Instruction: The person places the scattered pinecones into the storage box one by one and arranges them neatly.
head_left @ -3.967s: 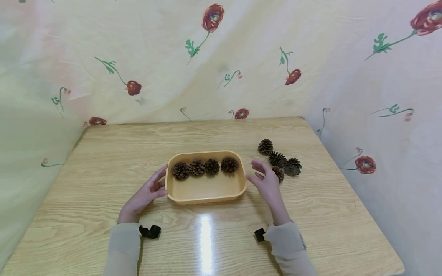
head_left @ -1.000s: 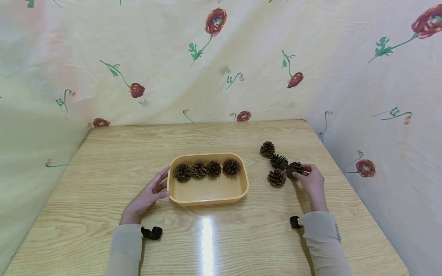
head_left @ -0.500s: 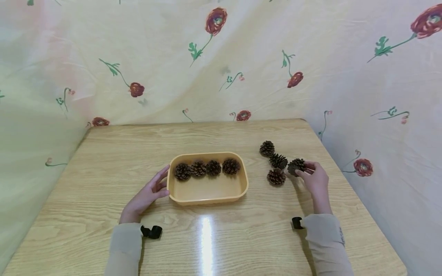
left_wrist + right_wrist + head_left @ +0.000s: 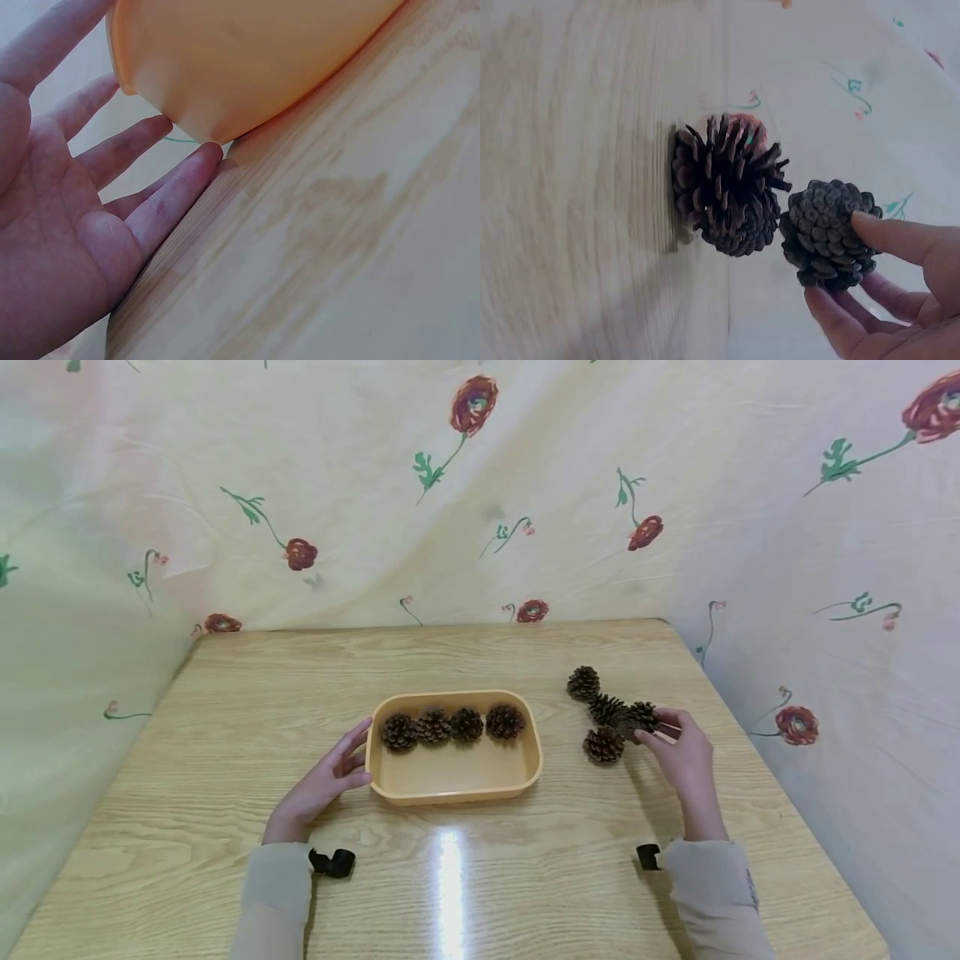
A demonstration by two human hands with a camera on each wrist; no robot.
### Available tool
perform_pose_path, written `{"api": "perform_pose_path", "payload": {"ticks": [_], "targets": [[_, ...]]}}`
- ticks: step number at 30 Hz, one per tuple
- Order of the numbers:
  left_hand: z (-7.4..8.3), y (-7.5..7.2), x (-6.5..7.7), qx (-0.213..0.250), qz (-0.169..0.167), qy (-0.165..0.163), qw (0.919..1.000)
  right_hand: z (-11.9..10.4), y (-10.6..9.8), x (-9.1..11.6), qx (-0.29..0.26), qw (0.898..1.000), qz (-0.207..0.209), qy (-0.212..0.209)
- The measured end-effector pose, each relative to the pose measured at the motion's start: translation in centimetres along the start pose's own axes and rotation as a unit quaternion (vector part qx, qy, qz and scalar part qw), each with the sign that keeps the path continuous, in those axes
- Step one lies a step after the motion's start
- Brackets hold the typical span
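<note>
Your tray (image 4: 450, 776) sits on the bench (image 4: 517, 877) in front of you, between your hands, where both can reach it. Four pine cones stand in a row (image 4: 433, 727) along its far wall; the order looks deliberate, leaving the near half of the floor bare.

Three loose cones (image 4: 603, 746) lie on the bench to the right of the tray, close together, presumably grouped there for easy picking by the nearer hand. The held cone (image 4: 832, 225) is beside them, off the bench surface as the right wrist view shows it. Whether it touches its neighbour cannot be told.

Your right hand (image 4: 686, 758) pinches that cone from its right side, thumb on the near face and the other fingers beneath and behind. This side hold appears chosen to keep clear of the adjoining cones.

Your left hand (image 4: 322, 787) is at the tray's left end, fingers spread and lightly bent, tips at the wall, gripping nothing. Judged by position, it serves as a steadying stop.

Pose: both forearms reach forward from the near edge, the left angled inward, the right extended well out to the side.
</note>
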State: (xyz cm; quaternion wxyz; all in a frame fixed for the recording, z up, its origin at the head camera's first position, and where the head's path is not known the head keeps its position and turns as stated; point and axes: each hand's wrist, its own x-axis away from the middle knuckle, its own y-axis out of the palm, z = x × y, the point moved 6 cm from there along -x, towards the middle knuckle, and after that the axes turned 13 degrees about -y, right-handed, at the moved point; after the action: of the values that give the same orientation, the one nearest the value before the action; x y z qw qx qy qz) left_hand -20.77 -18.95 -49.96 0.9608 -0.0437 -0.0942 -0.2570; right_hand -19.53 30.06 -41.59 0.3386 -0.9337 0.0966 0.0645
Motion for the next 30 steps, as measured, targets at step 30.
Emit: {"api": "perform_pose_path", "payload": {"ticks": [30], "targets": [[0.2, 0.1, 0.0, -0.01, 0.001, 0.001, 0.9999, -6.3, 4.9, 1.6, 0.002, 0.994, -0.025, -0.104]]}}
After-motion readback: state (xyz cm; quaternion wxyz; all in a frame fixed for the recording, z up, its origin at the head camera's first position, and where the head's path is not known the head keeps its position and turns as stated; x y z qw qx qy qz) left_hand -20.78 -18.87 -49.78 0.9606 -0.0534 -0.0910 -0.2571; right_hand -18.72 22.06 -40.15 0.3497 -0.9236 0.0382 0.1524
